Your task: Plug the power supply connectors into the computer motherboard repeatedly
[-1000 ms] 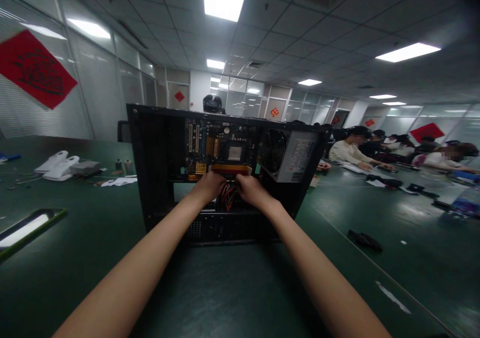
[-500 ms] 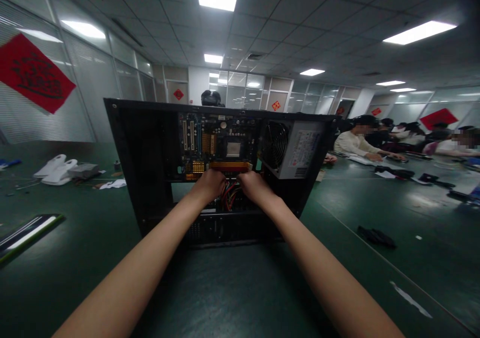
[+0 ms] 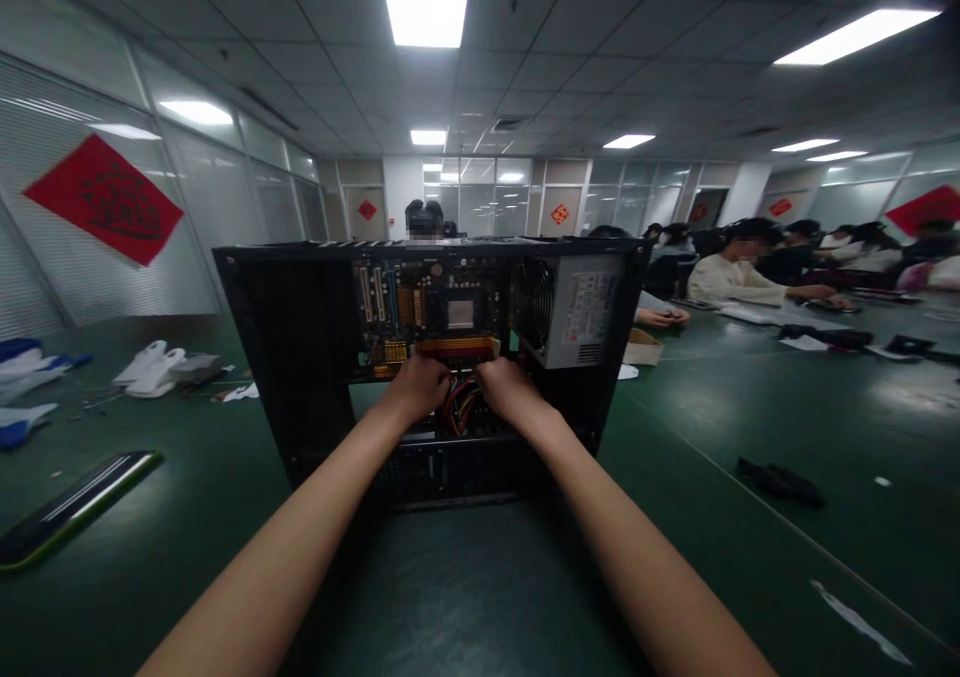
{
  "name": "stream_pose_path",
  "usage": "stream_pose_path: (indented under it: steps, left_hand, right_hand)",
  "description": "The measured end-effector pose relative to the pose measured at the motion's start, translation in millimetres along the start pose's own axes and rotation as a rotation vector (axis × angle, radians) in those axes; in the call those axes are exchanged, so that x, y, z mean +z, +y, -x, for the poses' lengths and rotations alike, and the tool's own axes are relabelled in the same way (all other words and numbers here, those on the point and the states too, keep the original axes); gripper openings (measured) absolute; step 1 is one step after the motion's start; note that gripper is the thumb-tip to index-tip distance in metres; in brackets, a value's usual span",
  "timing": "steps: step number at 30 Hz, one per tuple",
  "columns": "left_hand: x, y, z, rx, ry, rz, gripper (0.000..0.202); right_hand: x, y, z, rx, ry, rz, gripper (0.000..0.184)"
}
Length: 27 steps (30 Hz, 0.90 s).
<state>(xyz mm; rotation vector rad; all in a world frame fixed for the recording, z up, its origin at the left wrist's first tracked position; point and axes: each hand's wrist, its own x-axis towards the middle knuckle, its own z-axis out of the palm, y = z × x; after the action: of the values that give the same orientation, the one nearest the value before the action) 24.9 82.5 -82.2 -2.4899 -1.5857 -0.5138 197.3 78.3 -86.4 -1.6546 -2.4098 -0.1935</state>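
Note:
An open black computer case (image 3: 289, 357) stands upright on the table before me, its inside facing me. The motherboard (image 3: 480, 269) carries a bare square chip (image 3: 460, 314), with orange and red memory slots (image 3: 466, 346) below it. My left hand (image 3: 417, 387) is closed at the left end of these slots. Near their right end, my right hand (image 3: 508, 387) is also closed with curled fingers. Whatever the fingertips grip is hidden. Red and black cables (image 3: 459, 407) hang between the hands. A grey power supply (image 3: 589, 317) with a fan fills the upper right.
A green-edged black phone-like slab (image 3: 79, 507) lies left on the green table (image 3: 465, 587). White plastic pieces (image 3: 150, 369) and a grey box (image 3: 196, 369) are farther back. A black cloth-like item (image 3: 780, 481) lies right. Other people (image 3: 731, 275) sit along the table, right.
The view has tilted up, so the case appears lower and more of its top edge shows. Both hands stay by the memory slots, having sunk slightly relative to them.

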Motion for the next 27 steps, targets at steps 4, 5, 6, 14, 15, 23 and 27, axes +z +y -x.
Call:
stream_pose_path:
  steps: [4, 5, 6, 14, 15, 23, 27]
  left_hand:
    - [1.0, -2, 0, 0.009, 0.003, 0.004, 0.03]
    - [1.2, -2, -1, 0.009, 0.004, 0.005, 0.03]
    - [1.2, -2, -1, 0.005, 0.003, 0.006, 0.03]
    - [0.3, -1, 1, -0.049, -0.028, 0.038, 0.029]
    - [0.1, -1, 2, -0.06, -0.027, 0.038, 0.029]
    - [-19.8, 5, 27, -0.141, 0.087, -0.015, 0.029]
    - [-21.6, 16, 62, -0.16, 0.153, -0.011, 0.036]
  right_hand:
    - [2, 1, -1, 0.009, 0.004, -0.021, 0.034]
    - [1, 1, -2, 0.014, 0.002, -0.026, 0.033]
    - [1, 1, -3, 0.019, 0.001, -0.03, 0.031]
    - [5, -1, -8, 0.017, 0.052, -0.035, 0.022]
    - [4, -1, -7, 0.009, 0.065, -0.034, 0.022]
    - [-16, 8, 41, -0.012, 0.281, 0.002, 0.04]
    - [1, 29, 74, -0.085, 0.27, 0.072, 0.049]
